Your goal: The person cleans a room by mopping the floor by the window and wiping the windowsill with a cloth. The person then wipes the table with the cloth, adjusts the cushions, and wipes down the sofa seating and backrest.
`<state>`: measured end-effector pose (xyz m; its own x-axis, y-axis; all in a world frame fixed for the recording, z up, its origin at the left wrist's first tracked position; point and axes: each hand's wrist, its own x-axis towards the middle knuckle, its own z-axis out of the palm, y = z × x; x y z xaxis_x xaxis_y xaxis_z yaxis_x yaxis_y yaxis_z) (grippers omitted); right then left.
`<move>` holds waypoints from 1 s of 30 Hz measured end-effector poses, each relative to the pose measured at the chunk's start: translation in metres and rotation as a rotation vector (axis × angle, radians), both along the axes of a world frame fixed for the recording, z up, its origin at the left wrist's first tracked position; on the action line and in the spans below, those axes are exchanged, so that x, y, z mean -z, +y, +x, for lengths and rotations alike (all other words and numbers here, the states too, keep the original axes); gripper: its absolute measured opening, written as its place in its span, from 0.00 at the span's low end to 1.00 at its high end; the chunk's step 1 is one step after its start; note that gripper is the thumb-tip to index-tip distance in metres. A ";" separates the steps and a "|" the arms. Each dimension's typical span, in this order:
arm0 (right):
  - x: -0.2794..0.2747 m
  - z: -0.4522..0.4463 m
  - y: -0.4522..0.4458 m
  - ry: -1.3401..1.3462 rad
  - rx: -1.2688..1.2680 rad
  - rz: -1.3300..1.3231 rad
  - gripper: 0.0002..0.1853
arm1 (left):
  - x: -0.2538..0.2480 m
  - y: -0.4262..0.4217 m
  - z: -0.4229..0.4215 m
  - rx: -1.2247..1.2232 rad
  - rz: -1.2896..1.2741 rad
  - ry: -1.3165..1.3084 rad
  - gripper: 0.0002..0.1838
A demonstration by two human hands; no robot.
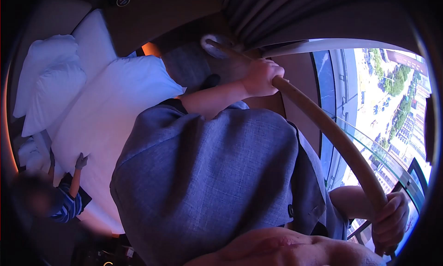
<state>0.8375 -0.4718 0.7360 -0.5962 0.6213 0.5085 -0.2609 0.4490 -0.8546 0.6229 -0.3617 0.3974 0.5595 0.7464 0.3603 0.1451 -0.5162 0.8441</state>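
Both my hands grip the thick wooden handle point(330, 127) of a mop, which slants across the right half of the view. My left hand point(263, 77) is wrapped round it lower down, toward the floor. Higher up the handle, near the window, my right hand point(390, 220) is closed round it too. Beyond my left hand, the whitish fuzzy mop head point(219, 47) rests on or close to the dark floor; the dim light hides which. My grey-blue shirt point(207, 169) fills the middle.
A bed with white bedding point(101, 109) and several pillows point(55, 81) stands to my left. Another person in a striped top point(69, 206) reaches over it with a grey-looking hand point(81, 161). Dark curtains point(314, 17) hang beside the tall window point(383, 95) on my right.
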 end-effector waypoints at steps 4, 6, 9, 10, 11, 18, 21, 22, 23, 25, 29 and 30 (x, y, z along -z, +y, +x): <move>0.061 -0.003 0.034 0.016 0.195 0.077 0.16 | 0.038 0.054 -0.018 -0.159 0.040 0.107 0.09; 0.122 -0.026 0.057 0.075 0.393 -0.045 0.08 | 0.090 0.090 -0.024 -0.262 0.037 0.235 0.08; 0.208 -0.055 0.079 -0.132 0.616 -0.310 0.06 | 0.195 0.141 -0.036 -0.393 -0.038 0.536 0.06; 0.231 -0.069 0.074 -0.153 0.665 -0.350 0.06 | 0.216 0.143 -0.036 -0.360 -0.059 0.658 0.06; 0.248 -0.075 0.070 -0.175 0.712 -0.392 0.06 | 0.234 0.144 -0.034 -0.330 -0.080 0.780 0.06; 0.218 -0.046 -0.016 -0.186 1.245 -0.492 0.05 | 0.236 0.077 0.052 0.339 0.040 0.722 0.09; 0.185 -0.045 -0.060 -0.117 1.400 -0.492 0.11 | 0.208 0.019 0.096 0.595 -0.065 0.723 0.11; 0.171 -0.043 -0.073 -0.092 1.417 -0.479 0.15 | 0.190 0.002 0.105 0.690 -0.079 0.670 0.12; 0.157 -0.041 -0.085 -0.102 1.475 -0.472 0.18 | 0.176 -0.016 0.118 0.790 -0.102 0.671 0.13; 0.132 -0.043 -0.108 -0.060 1.529 -0.411 0.17 | 0.156 -0.054 0.135 0.937 -0.110 0.606 0.13; 0.076 -0.054 -0.149 -0.030 1.524 -0.269 0.16 | 0.096 -0.102 0.142 1.119 -0.203 0.473 0.13; 0.063 -0.056 -0.158 -0.058 1.541 -0.225 0.17 | 0.078 -0.108 0.139 1.097 -0.234 0.465 0.13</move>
